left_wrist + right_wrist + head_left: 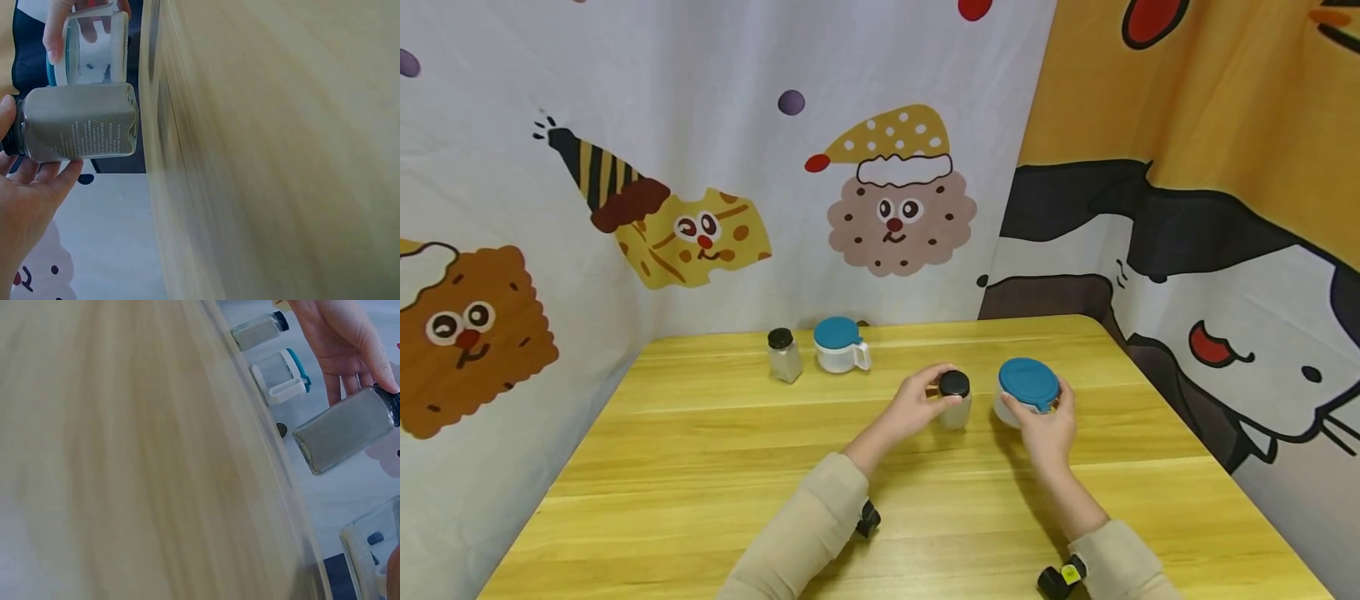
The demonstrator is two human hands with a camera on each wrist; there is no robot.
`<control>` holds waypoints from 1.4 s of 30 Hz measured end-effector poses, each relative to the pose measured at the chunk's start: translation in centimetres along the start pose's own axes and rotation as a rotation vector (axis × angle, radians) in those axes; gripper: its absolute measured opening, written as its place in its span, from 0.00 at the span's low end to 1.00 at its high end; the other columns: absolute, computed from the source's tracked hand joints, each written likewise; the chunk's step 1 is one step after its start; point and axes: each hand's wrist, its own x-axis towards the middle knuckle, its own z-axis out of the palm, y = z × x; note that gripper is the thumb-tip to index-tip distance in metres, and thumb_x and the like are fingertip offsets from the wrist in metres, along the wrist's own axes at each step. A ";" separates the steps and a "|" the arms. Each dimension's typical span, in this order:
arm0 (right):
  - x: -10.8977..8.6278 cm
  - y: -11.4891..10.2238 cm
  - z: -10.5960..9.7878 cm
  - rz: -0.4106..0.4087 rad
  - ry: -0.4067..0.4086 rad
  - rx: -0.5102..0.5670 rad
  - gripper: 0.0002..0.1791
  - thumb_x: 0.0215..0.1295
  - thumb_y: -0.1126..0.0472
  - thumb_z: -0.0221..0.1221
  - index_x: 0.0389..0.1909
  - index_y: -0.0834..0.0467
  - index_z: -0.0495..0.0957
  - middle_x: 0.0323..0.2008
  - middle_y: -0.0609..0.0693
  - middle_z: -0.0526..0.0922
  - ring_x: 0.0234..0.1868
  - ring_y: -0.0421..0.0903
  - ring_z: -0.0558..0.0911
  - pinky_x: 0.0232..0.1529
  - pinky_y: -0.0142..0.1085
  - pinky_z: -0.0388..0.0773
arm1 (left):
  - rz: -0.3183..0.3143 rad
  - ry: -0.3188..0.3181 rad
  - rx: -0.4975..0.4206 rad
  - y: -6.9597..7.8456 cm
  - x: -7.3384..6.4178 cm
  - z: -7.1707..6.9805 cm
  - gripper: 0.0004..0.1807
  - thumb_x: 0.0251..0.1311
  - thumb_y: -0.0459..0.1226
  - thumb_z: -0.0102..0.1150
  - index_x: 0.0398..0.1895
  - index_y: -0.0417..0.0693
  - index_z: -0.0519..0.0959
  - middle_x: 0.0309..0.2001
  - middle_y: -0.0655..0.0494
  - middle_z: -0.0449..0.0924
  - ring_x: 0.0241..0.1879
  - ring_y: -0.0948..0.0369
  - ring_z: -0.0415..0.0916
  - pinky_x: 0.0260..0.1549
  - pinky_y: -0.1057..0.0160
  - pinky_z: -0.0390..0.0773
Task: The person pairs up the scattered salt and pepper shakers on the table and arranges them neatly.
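Observation:
My left hand (917, 406) holds a square glass jar (956, 414) by its black lid, thumb on the near side and fingers behind. Greyish powder fills the jar, and small white print shows on its side in the left wrist view. To its right, my right hand (1051, 435) grips a clear container (357, 534) with a round blue lid (1028, 382), thumb and fingers on either side of it. Both things are upright, close over the table and a small gap apart. The right wrist view cuts off most of the right hand.
At the back of the wooden table (700, 467) stand a second black-lidded jar (786, 363) and a second blue-lidded container (837, 354) with a white handle. A cartoon-printed curtain (722, 108) hangs behind the table's far edge and along its sides.

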 end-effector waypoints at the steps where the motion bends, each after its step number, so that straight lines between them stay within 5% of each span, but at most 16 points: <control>1: 0.0 0.0 -0.1 0.001 -0.003 -0.003 0.52 0.47 0.55 0.75 0.70 0.63 0.57 0.62 0.63 0.66 0.63 0.59 0.65 0.61 0.55 0.61 | -0.002 -0.003 0.002 0.1 0.1 0.1 0.24 0.61 0.33 0.63 0.61 0.43 0.73 0.55 0.50 0.76 0.54 0.58 0.72 0.53 0.49 0.72; 15: 0.8 0.1 -1.0 0.018 -0.078 -0.053 0.54 0.48 0.52 0.75 0.71 0.63 0.54 0.63 0.64 0.65 0.63 0.60 0.64 0.60 0.56 0.62 | -0.014 -0.022 0.024 -0.5 1.0 0.7 0.25 0.62 0.36 0.62 0.62 0.45 0.72 0.58 0.52 0.74 0.55 0.61 0.72 0.52 0.62 0.73; 42: 1.3 0.3 -2.7 0.043 -0.118 -0.089 0.55 0.48 0.52 0.74 0.70 0.65 0.51 0.63 0.68 0.62 0.63 0.63 0.63 0.59 0.57 0.62 | 0.029 -0.077 0.053 -0.5 2.3 2.5 0.24 0.62 0.35 0.62 0.61 0.44 0.72 0.59 0.49 0.73 0.54 0.60 0.74 0.51 0.65 0.73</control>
